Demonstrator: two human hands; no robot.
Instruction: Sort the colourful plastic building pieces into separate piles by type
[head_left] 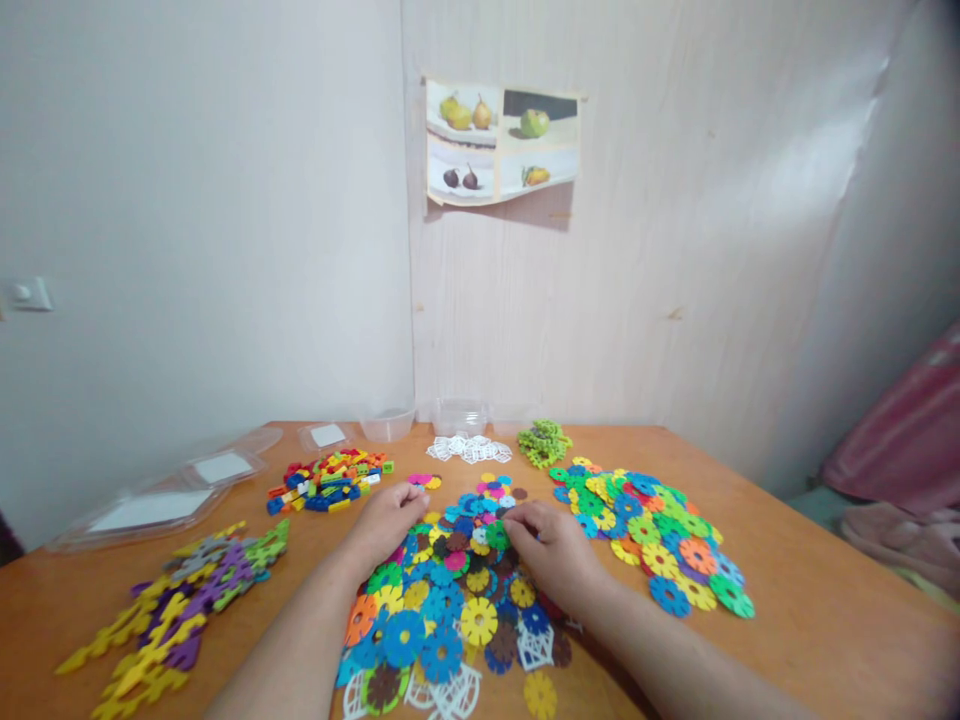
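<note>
A mixed pile of notched plastic discs [442,605] in many colours lies in front of me, with white web-shaped pieces [454,692] among them. My left hand [386,522] rests at the pile's left edge, fingers curled together; what they hold, if anything, is hidden. Just past its fingertips are pink and yellow discs [426,481]. On the other side, my right hand [551,548] hovers low over the pile, its thumb and fingers pinched at the edge of a green disc [496,535].
Larger discs [660,535] are heaped at right. Green pieces [544,443], white web pieces [469,448] and clear tubs [460,417] stand at the back. Small coloured blocks [330,480] and jagged purple and yellow pieces [180,610] lie left, near clear lids [154,508].
</note>
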